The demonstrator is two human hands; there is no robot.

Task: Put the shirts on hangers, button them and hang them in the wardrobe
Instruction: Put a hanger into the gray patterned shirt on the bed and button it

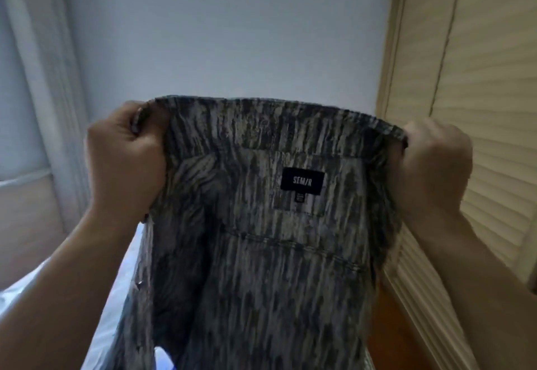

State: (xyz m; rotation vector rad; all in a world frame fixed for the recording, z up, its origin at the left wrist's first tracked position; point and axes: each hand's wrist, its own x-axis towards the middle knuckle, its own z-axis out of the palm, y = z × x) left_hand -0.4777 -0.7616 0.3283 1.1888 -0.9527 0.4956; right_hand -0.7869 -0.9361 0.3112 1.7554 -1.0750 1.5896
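I hold one grey-and-cream streaked woven shirt [261, 253] up in front of me, inside facing me, so the black brand label [302, 182] under the collar shows. My left hand [125, 160] is clenched on the left end of the collar, cloth bunched in the fist; my right hand [433, 163] is clenched on the right end. The collar edge is stretched taut between the two hands, the body hangs free below. My guess at why: spreading the neck like this opens the shoulders and shows which way the shirt faces, ready for a hanger to slide in. No hanger in view, so that step looks not yet done. Buttoning: I can't tell, the front placket is mostly hidden; one small pale button [140, 283] shows at the left edge.

Counts: shirts 1, labels 1 plus a small size tab under it, hands 2, hangers 0 visible.

The cream louvred wardrobe doors [476, 108] stand closed on my right, near the shirt. The white-sheeted bed [58, 297] lies below left; a pale curtain [37, 78] hangs at far left.
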